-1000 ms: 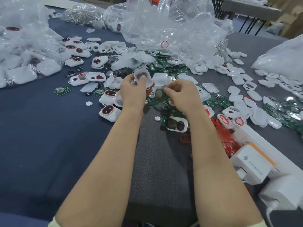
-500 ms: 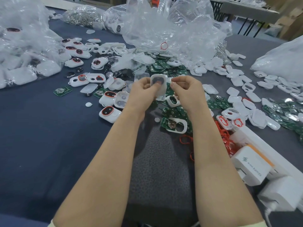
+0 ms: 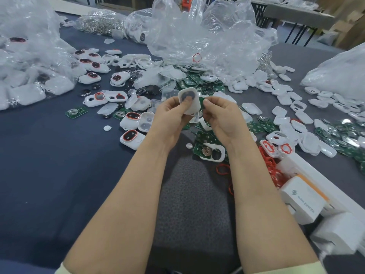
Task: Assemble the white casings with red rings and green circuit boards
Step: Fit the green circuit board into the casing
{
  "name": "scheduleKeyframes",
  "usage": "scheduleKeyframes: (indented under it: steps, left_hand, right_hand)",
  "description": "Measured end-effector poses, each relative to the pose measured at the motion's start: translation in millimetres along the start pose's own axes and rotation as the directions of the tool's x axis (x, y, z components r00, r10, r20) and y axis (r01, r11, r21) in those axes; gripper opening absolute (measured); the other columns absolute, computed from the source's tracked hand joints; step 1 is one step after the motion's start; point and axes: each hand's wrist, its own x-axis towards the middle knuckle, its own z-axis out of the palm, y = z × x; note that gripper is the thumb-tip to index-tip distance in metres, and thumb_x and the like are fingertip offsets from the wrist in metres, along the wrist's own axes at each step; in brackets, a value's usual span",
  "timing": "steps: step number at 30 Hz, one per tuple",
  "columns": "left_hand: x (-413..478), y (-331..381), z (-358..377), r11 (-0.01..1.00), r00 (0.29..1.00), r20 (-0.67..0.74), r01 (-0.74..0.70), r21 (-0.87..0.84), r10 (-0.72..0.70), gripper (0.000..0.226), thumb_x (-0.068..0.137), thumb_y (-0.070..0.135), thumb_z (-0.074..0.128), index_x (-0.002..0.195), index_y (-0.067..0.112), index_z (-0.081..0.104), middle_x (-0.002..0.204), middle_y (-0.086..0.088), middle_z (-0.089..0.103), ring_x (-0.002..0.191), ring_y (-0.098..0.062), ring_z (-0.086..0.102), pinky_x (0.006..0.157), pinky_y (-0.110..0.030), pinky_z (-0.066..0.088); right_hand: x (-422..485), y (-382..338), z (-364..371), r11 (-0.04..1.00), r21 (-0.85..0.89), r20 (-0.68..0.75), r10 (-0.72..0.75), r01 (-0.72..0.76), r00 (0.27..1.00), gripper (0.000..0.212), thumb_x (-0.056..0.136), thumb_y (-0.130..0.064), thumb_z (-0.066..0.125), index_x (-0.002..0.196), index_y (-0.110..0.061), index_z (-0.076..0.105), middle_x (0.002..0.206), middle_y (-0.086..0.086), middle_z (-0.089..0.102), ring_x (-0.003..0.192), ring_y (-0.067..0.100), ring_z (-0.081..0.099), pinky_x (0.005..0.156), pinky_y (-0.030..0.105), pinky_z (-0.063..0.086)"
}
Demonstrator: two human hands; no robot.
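White casing (image 3: 194,105) in pinch of left grip (image 3: 167,118), green board (image 3: 201,99) apparently in right grip (image 3: 223,118); plastic bags (image 3: 207,36) beyond.

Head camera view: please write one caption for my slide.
Left hand holds a white casing; right hand pinches a green circuit board beside it, above scattered parts.

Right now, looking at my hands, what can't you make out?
Head view only.
Green circuit board: only a sliver shows; the white casing and right hand hide the rest.
Casing's round window: partly covered by the left hand thumb.
White power strip: runs off the right edge.
Parts in the left plastic bag: blurred by crinkled film.
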Motion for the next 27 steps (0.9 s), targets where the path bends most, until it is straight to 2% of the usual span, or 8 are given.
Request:
scheduleKeyframes:
  steps: [9, 11, 13, 15, 17, 20, 23, 27]
  left_hand:
    - [0, 1, 3, 0.99, 0.999, -0.045, -0.015, -0.137, 0.009, 0.014, 0.096, 0.007, 0.053, 0.083, 0.008, 0.059, 0.081, -0.003, 0.063, 0.074, -0.009, 0.061, 0.068, -0.016, 0.054]
    - [-1, 1, 4, 0.993, 0.997, -0.058, -0.047, -0.104, 0.041, 0.013, 0.095, 0.008, 0.055, 0.083, 0.009, 0.059, 0.08, -0.002, 0.063, 0.075, -0.01, 0.061, 0.071, -0.018, 0.053]
    - [0, 0, 4, 0.995, 0.99, -0.101, -0.096, 0.023, 0.097, 0.011, 0.094, 0.01, 0.057, 0.084, 0.012, 0.06, 0.082, -0.002, 0.063, 0.078, -0.012, 0.06, 0.077, -0.023, 0.052]
    - [1, -3, 2, 0.969, 0.979, -0.126, -0.134, 0.208, 0.162, 0.008, 0.094, 0.013, 0.059, 0.086, 0.014, 0.06, 0.084, -0.002, 0.062, 0.083, -0.016, 0.058, 0.082, -0.03, 0.051]
    - [1, -5, 1, 0.913, 0.969, -0.107, -0.167, 0.372, 0.221, 0.007, 0.094, 0.017, 0.061, 0.086, 0.017, 0.06, 0.082, 0.0, 0.061, 0.082, -0.015, 0.057, 0.082, -0.034, 0.05]
    - [1, -7, 1, 0.847, 0.964, -0.028, -0.22, 0.484, 0.266, 0.014, 0.093, 0.02, 0.062, 0.08, 0.023, 0.059, 0.074, 0.005, 0.06, 0.071, -0.009, 0.054, 0.075, -0.033, 0.048]
    - [0, -9, 2, 0.821, 0.968, 0.04, -0.231, 0.523, 0.247, 0.014, 0.093, 0.022, 0.063, 0.079, 0.024, 0.06, 0.075, 0.001, 0.061, 0.075, -0.015, 0.056, 0.078, -0.04, 0.051]
    - [1, -10, 3, 0.909, 0.983, -0.043, -0.146, 0.389, 0.177, 0.012, 0.093, 0.016, 0.061, 0.082, 0.019, 0.06, 0.073, 0.001, 0.065, 0.066, -0.007, 0.062, 0.069, -0.025, 0.057]
  right_hand:
    - [-1, 3, 9, 0.973, 0.231, -0.003, 0.021, -0.02, 1.0, 0.015, 0.095, -0.001, 0.051, 0.083, -0.008, 0.059, 0.07, 0.003, 0.058, 0.058, 0.008, 0.056, 0.061, 0.017, 0.051]
    - [1, 3, 6, 0.994, 0.106, -0.058, -0.017, 0.023, 0.998, 0.013, 0.095, -0.004, 0.053, 0.086, -0.011, 0.059, 0.072, 0.001, 0.059, 0.056, 0.005, 0.056, 0.06, 0.018, 0.05]
    - [3, 3, 3, 0.981, -0.185, -0.173, -0.089, 0.056, 0.981, 0.008, 0.095, -0.008, 0.055, 0.092, -0.014, 0.06, 0.077, 0.0, 0.063, 0.057, 0.003, 0.057, 0.063, 0.022, 0.05]
    - [4, 6, 0, 0.875, -0.481, -0.251, -0.189, 0.048, 0.949, 0.013, 0.094, -0.013, 0.053, 0.104, -0.017, 0.062, 0.092, -0.001, 0.067, 0.072, 0.005, 0.062, 0.075, 0.026, 0.051]
    - [3, 6, -2, 0.773, -0.631, -0.246, -0.277, 0.064, 0.929, 0.021, 0.094, -0.019, 0.053, 0.112, -0.017, 0.065, 0.106, -0.004, 0.066, 0.093, 0.006, 0.058, 0.085, 0.022, 0.044]
    - [3, 3, -3, 0.789, -0.605, -0.171, -0.261, 0.108, 0.95, 0.019, 0.093, -0.023, 0.057, 0.108, -0.017, 0.069, 0.1, -0.008, 0.065, 0.096, 0.005, 0.057, 0.084, 0.019, 0.043]
    - [4, 3, -3, 0.838, -0.541, -0.077, -0.137, 0.074, 0.988, 0.013, 0.092, -0.017, 0.06, 0.101, -0.014, 0.069, 0.086, -0.003, 0.067, 0.074, 0.003, 0.059, 0.065, 0.012, 0.045]
    - [5, 4, -3, 0.879, -0.477, -0.132, -0.098, 0.024, 0.986, 0.007, 0.093, -0.01, 0.057, 0.091, -0.013, 0.063, 0.072, -0.001, 0.062, 0.058, 0.004, 0.054, 0.053, 0.014, 0.043]
